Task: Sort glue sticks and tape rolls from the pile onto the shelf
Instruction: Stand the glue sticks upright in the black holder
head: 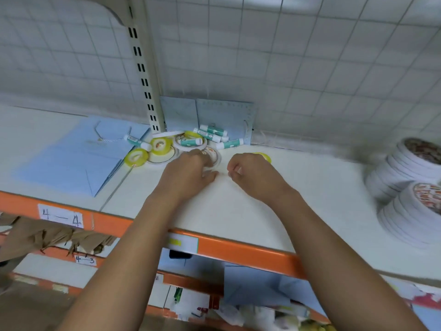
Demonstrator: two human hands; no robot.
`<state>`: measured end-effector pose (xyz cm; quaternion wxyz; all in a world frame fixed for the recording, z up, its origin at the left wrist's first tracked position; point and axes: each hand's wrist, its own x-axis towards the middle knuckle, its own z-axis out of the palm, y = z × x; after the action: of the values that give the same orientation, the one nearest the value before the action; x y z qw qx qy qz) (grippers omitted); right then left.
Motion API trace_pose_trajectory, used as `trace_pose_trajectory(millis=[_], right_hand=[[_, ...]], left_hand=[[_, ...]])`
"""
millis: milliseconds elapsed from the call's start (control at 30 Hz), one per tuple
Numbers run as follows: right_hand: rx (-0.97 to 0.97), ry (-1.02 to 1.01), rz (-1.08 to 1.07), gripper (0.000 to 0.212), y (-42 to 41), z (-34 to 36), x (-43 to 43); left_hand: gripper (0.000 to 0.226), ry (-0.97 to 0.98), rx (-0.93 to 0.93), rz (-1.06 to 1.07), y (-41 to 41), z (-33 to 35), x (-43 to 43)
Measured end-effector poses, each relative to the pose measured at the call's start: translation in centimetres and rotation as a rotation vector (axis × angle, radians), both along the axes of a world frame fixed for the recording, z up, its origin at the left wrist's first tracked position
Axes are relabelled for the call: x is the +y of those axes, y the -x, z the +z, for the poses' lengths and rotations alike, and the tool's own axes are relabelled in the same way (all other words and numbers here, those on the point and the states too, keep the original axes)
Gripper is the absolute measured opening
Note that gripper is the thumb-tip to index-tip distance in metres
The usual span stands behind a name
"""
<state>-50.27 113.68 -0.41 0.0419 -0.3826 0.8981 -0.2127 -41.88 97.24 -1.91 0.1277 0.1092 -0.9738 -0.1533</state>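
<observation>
Yellow tape rolls point(136, 157); teal-and-white glue sticks point(213, 130); white tape roll point(214, 156), orange-printed core; white stacked rolls point(403, 170), multicoloured cores; pale blue paper bags point(71, 158); white shelf point(238, 206), orange front rail point(238, 253); white, grey-gridded wall panel point(286, 56).

A white handwritten label point(61, 218) reads "4—4" on the upper orange rail point(238, 253) at lower left, and a smaller label point(85, 259) reads "4—3" on the lower rail point(188, 283).

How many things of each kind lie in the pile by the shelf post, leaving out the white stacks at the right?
Glue sticks: 5 clearly seen
Yellow tape rolls: 4
White tape rolls: 3, one under the left hand
Total: 12
</observation>
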Motion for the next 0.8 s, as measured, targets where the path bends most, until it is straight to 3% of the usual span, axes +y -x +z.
trace_pose_trajectory(millis=[167, 600, 800], right_hand=[[0.092, -0.022, -0.066, 0.024, 1.8, -0.7, -2.8], [0.296, -0.142, -0.144, 0.043, 6.7, -2.2, -7.7], [0.296, -0.253, -0.213, 0.038, 7.2, -2.5, -8.1]], left_hand=[[0.018, -0.02, 0.021, -0.009, 1.1, 0.2, -2.8], [0.031, 0.013, 0.058, -0.015, 4.8, 0.1, -7.4], [0.031, 0.023, 0.019, -0.013, 5.7, 0.0, -7.9]])
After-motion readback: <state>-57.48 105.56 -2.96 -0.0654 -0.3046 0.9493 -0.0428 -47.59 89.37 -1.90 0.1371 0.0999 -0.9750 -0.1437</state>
